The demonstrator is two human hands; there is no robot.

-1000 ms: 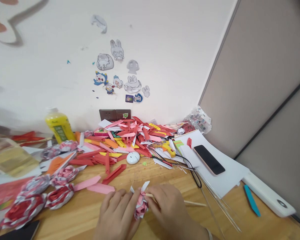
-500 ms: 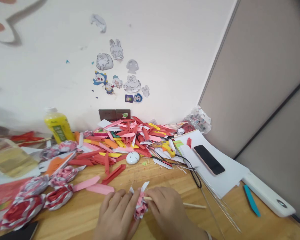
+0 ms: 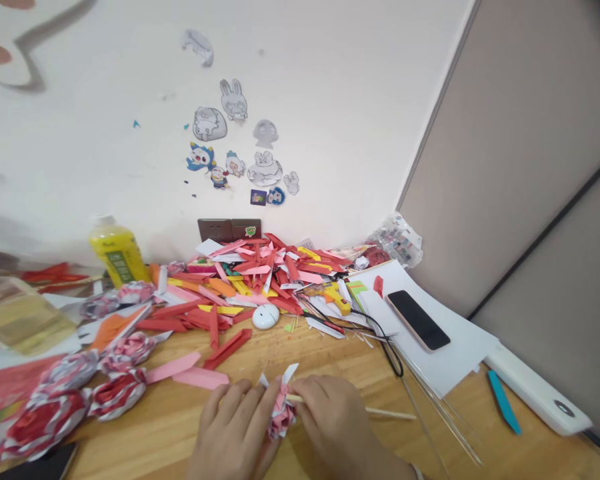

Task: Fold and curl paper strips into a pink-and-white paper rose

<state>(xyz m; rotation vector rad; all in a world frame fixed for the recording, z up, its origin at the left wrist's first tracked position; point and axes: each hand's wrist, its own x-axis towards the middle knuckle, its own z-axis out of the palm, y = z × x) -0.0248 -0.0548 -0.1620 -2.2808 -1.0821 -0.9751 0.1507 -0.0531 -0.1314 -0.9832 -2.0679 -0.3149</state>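
My left hand [image 3: 237, 423] is closed around a pink and white folded-paper piece [image 3: 282, 420] at the front of the wooden table. From its top stick out white paper ends. My right hand [image 3: 333, 417] grips a thin wooden stick [image 3: 390, 413], whose tip meets the paper piece and whose other end points out to the right. Parts of the paper and the stick are hidden by my fingers. Beyond my left hand lie pink folded strips [image 3: 200, 378].
A heap of red, pink and yellow paper strips [image 3: 260, 267] lies along the wall, beside a yellow glue gun [image 3: 337, 298] with a black cord. Finished-looking paper balls [image 3: 117, 393] sit left. A phone [image 3: 419, 320], white sheets and a teal cutter-like piece [image 3: 503, 402] are right.
Both hands keep almost the same place and hold. The free end of the wooden stick has shifted slightly to the right and down.
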